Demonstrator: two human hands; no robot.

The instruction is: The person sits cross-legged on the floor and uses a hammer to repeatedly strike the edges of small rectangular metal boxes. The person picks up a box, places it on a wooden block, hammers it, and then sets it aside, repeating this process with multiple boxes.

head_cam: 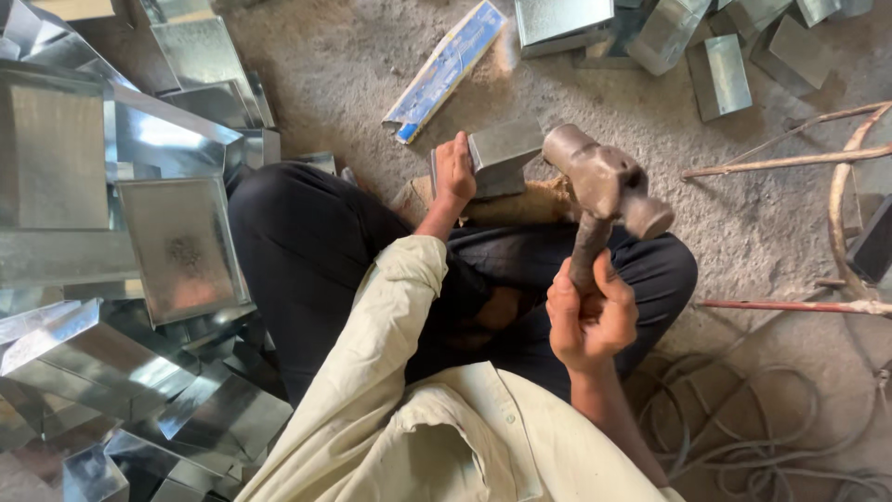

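So the person was sitting cross-legged on the gritty concrete floor point(353, 65), and the right hand point(591, 316) was wrapped tight around the wooden handle of a ball-peen hammer point(606, 186), fingers fully curled, with the steel head raised in the centre-right of the frame. The left hand point(454, 172) was pressed flat-ish on top of a small folded sheet-metal box point(502, 153) in the upper middle, fingers closed over its near edge, pinning it down on what looked like a wooden block point(530, 203) just under it. My read is that the hammer would be top-heavy, so gripping low on the handle like that gives swing, though the head wants to twist if the grip slackens. The box looked light and thin, stiff along the folds but easy to dent, and those cut edges are probably sharp, so holding it by a flat face seemed smart. Down the left side was a big pile of shiny galvanised sheet pieces point(177, 242), more finished boxes point(720, 74) along the upper right, a blue flattened carton point(446, 70) up top, and rusty rods point(790, 163) and loose cable point(743, 428) on the right.
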